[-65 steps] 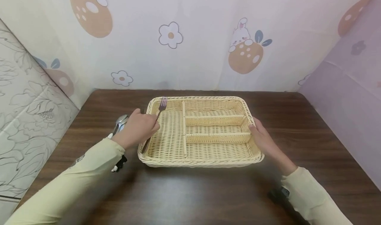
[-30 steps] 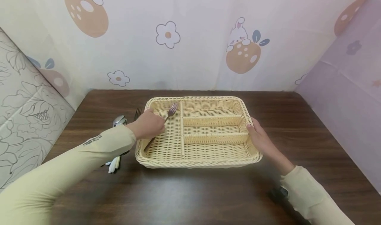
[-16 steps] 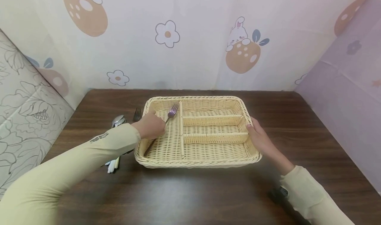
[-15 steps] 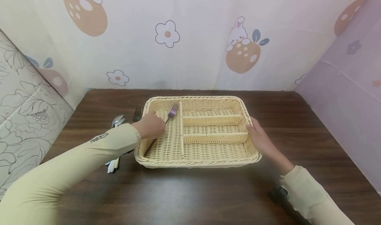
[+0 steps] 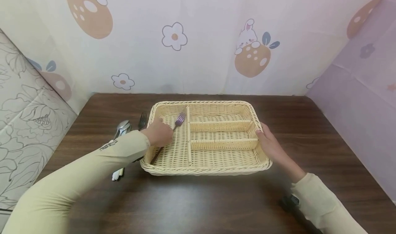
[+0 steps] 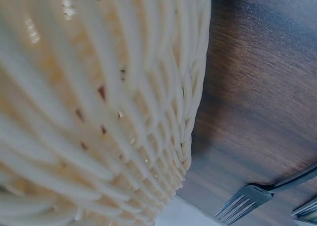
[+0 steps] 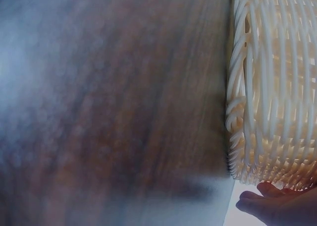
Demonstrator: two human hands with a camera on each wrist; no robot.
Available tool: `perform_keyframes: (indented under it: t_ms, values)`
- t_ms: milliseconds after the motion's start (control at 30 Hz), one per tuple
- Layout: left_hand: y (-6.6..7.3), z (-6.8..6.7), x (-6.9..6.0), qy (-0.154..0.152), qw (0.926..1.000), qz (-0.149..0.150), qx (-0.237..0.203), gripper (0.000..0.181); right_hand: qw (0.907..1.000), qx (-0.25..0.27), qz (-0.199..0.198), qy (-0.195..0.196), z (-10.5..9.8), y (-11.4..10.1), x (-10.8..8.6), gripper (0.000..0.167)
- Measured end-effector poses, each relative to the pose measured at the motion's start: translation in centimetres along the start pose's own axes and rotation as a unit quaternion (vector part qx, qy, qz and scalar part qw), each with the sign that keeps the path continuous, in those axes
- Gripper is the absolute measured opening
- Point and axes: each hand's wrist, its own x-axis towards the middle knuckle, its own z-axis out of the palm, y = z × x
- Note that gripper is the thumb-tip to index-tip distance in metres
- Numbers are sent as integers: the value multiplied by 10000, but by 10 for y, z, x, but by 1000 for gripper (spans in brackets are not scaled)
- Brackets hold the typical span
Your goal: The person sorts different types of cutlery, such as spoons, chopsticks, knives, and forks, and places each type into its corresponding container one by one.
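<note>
A pale woven basket (image 5: 204, 171) with dividers stands in the middle of the table. My left hand (image 5: 160, 133) reaches over its left side, fingers curled round the middle of a dark, purplish fork (image 5: 179, 120). That fork slants inside the long left compartment, its tines toward the back beside the divider; whether it touches the bottom I cannot tell. Woven wall (image 6: 124, 107) fills much of the left wrist view. At the opposite end my right hand (image 5: 268, 140) grips the rim, thumb on the inner side. Part of this hand (image 7: 277, 203) shows below the basket side (image 7: 282, 77).
Left of the basket lie another dark fork (image 5: 142, 121), a spoon (image 5: 123, 124) and more cutlery with white and yellow handles (image 5: 117, 174), partly hidden under the left sleeve. The brown wood table (image 5: 185, 206) runs back to a patterned curtain (image 5: 204, 69).
My left hand has carried the fork from above the basket's left rim rightward and down into the left compartment. During the last second it has shifted only slightly. The right hand keeps its grip.
</note>
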Motion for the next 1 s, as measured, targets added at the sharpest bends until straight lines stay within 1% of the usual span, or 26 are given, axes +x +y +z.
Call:
perform_keyframes:
  t_ms: [133, 233, 300, 367, 433, 500, 567, 600, 633, 700, 733, 800, 833, 900, 1000]
  values:
    - [0, -1, 0, -13, 10000, -40, -58, 31, 10000, -28, 20, 6, 0, 0, 0, 56]
    - [-2, -1, -2, 13, 9997, -125, -217, 33, 10000, -35, 5, -16, -1, 0, 0, 56]
    - [-4, -1, -4, 105, 9987, -222, -443, 36, 10000, -39, 2, -23, -1, 0, 0, 56]
    - [-8, -2, -6, 232, 9961, -277, -807, 38, 10000, 43, 16, -30, -1, 1, 0, 56]
    - [-12, -4, -9, 340, 9901, -296, -1329, 39, 10000, 45, 39, -48, -1, 1, 1, 56]
    - [-17, -7, -13, 511, 9811, -276, -1844, 36, 9999, 85, 54, -68, -1, 1, 1, 57]
    - [-23, -12, -19, 745, 9710, -311, -2250, 32, 9999, 104, 57, -84, -1, 1, 1, 56]
    - [-26, -14, -23, 858, 9664, -381, -2392, 30, 9999, 95, 61, -85, -2, 1, 1, 56]
    - [-30, -16, -27, 1032, 9630, -449, -2450, 28, 9999, 104, 57, -79, -2, 1, 1, 56]
    - [-40, -18, -36, 1351, 9570, -679, -2476, 26, 9999, 93, 70, -68, -2, 0, 1, 56]
    - [-46, -17, -40, 1468, 9551, -834, -2436, 26, 9999, 95, 59, -72, -2, 0, 1, 56]
    - [-56, -11, -48, 1557, 9543, -1156, -2272, 27, 9999, 74, 49, -75, -2, 0, 2, 57]
    - [-61, -7, -51, 1546, 9561, -1284, -2131, 28, 9999, 65, 37, -74, -2, 0, 2, 57]
    - [-68, 5, -56, 1347, 9631, -1495, -1790, 31, 10000, 32, 21, -65, -2, 0, 1, 57]
    - [-72, 25, -60, 796, 9730, -1689, -1353, 32, 10000, 44, 20, -82, -2, 0, 1, 56]
